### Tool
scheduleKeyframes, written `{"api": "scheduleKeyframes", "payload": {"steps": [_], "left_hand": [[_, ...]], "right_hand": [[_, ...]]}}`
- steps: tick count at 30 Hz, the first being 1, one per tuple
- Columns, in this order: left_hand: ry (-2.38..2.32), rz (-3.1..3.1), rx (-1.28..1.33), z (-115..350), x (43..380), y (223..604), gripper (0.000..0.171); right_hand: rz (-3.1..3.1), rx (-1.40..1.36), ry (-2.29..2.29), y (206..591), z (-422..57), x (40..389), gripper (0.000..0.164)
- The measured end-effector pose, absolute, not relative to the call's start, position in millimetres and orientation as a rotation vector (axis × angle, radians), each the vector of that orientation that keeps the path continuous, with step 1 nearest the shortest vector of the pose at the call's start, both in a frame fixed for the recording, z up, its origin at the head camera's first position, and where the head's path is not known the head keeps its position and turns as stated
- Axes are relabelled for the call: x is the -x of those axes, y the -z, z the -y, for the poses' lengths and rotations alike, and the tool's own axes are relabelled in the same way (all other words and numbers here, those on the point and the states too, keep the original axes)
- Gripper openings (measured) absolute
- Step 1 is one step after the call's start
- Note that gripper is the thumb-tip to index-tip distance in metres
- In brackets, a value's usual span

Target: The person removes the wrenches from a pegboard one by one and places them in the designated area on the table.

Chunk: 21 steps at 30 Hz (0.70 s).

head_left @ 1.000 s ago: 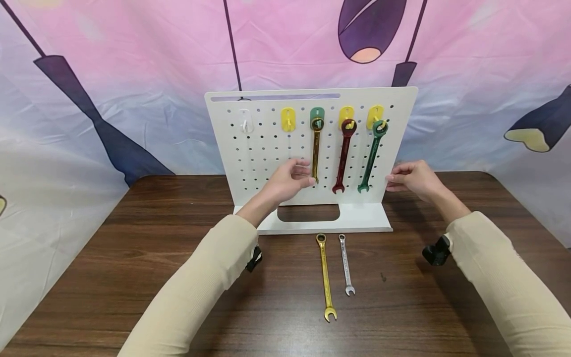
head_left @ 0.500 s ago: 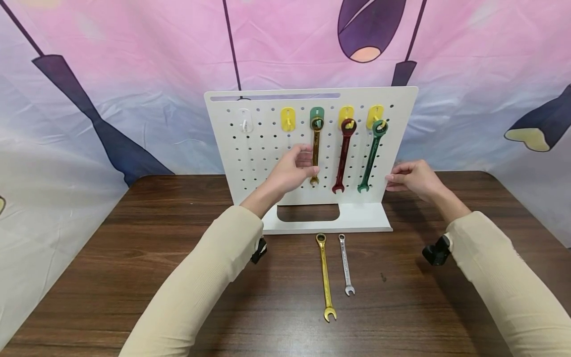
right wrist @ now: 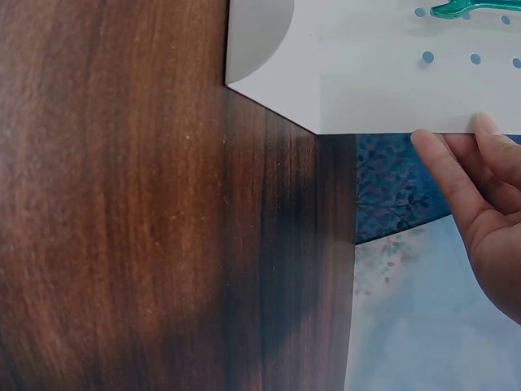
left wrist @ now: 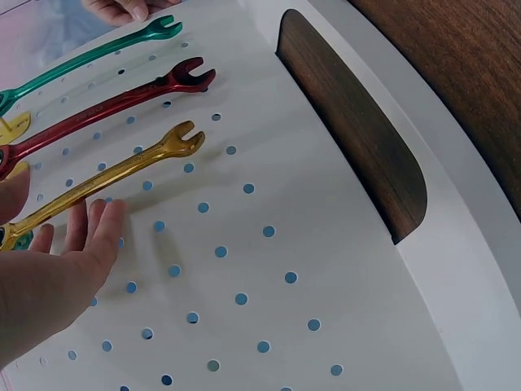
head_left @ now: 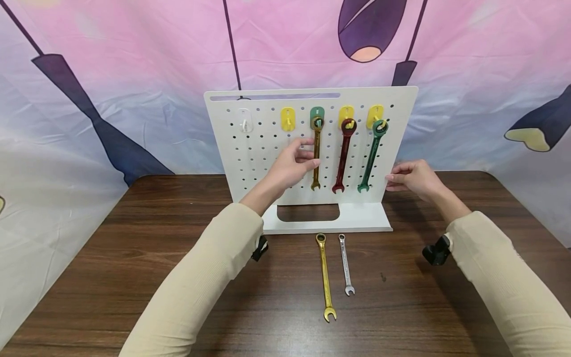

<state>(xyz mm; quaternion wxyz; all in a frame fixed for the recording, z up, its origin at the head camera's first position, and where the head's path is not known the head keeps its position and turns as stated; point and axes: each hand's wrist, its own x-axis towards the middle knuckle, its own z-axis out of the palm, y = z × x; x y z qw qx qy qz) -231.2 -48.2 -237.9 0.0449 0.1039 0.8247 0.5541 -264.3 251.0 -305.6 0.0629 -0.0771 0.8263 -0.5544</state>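
Observation:
A gold combination wrench (head_left: 316, 158) hangs by its ring end from a green hook on the white pegboard (head_left: 267, 148). My left hand (head_left: 290, 166) is at its shaft, the thumb overlapping the front and the fingers loosely extended along the left side. In the left wrist view, the gold wrench (left wrist: 122, 169) runs between thumb and fingers, which stand apart. My right hand (head_left: 415, 178) pinches the board's right edge. The right wrist view shows that thumb on the front face and the index finger (right wrist: 444, 167) at the edge.
A red wrench (head_left: 342, 158) and a green wrench (head_left: 371, 158) hang on yellow hooks at right. A yellow hook (head_left: 288, 119) and a clear hook (head_left: 245, 120) hold nothing. A yellow-gold wrench (head_left: 325, 277) and a smaller silver wrench (head_left: 346, 265) lie on the wooden table (head_left: 178, 238).
My left hand has moved up along the gold wrench. The wrench's lower end has dropped slightly, and it now hangs nearly straight. The right hand stays at the board's edge.

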Motion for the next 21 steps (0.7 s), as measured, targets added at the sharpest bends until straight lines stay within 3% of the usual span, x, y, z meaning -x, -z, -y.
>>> {"api": "scheduleKeyframes", "payload": {"steps": [21], "left_hand": [[-1.805, -2.497, -0.312, 41.4, 230.3, 237.7, 0.03]], "right_hand": [[-2.528, 0.193, 1.675, 305.9, -249.1, 264.8, 0.024]]}}
